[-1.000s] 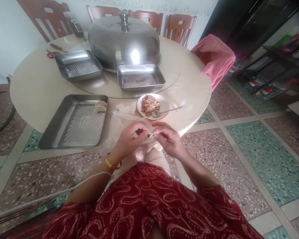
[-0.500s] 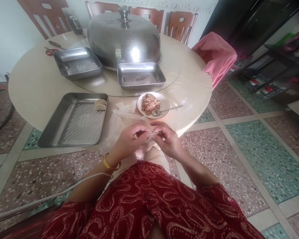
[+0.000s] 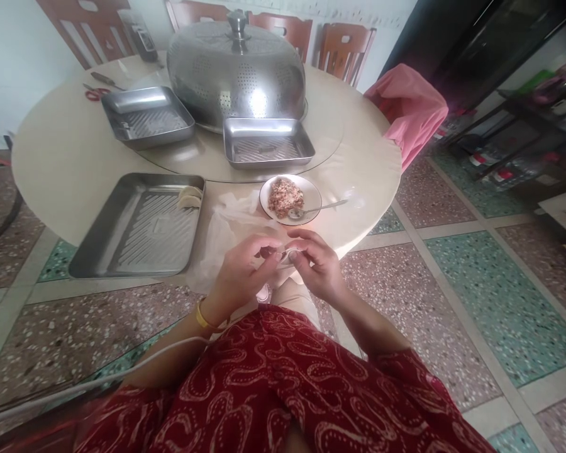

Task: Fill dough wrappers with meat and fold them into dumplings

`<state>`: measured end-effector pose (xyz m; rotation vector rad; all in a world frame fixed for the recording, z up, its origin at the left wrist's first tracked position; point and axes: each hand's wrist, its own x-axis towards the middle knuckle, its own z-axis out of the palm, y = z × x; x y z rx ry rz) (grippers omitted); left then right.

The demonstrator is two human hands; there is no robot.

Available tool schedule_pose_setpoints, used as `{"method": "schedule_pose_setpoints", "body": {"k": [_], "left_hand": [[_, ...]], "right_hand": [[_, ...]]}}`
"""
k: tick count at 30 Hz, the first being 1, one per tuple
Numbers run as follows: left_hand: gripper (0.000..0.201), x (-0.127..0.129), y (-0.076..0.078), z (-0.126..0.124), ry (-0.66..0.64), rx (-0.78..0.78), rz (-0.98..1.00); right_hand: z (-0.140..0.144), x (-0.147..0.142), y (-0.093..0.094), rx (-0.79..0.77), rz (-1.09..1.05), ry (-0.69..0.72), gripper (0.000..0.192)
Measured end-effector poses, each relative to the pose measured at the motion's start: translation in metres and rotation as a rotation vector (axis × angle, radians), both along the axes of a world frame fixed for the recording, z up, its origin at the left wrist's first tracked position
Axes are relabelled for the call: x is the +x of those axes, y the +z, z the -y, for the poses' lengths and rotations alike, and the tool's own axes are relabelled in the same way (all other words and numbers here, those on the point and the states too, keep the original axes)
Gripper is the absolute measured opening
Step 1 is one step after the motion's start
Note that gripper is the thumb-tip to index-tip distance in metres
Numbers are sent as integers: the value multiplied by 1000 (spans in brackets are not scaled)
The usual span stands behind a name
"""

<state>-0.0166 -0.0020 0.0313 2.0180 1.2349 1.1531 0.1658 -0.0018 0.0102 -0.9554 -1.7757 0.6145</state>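
While both hands, left hand and right hand, pinch the filled dumpling wrapper in a clenched grip, overpressing could split its seam.

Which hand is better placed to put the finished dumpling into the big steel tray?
Probably the left hand: it pinches the small pale dumpling together with the right hand, and the large ribbed steel tray lies on its side of the table.

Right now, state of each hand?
Left hand: fingers pinched shut on the dumpling wrapper.
Right hand: fingers pinched shut on the same dumpling wrapper, from the other side.
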Motion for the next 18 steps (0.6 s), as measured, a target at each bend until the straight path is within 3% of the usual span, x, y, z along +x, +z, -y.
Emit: {"method": "schedule_pose_setpoints", "body": {"k": [5, 18], "left_hand": [[14, -7, -2, -4, -33, -119, -56], [14, -10, -1, -5, -19, -132, -65]], "right_hand": [[-2, 1, -1, -34, -7, 4, 12], [-7, -2, 1, -39, 2, 30, 12]]}}
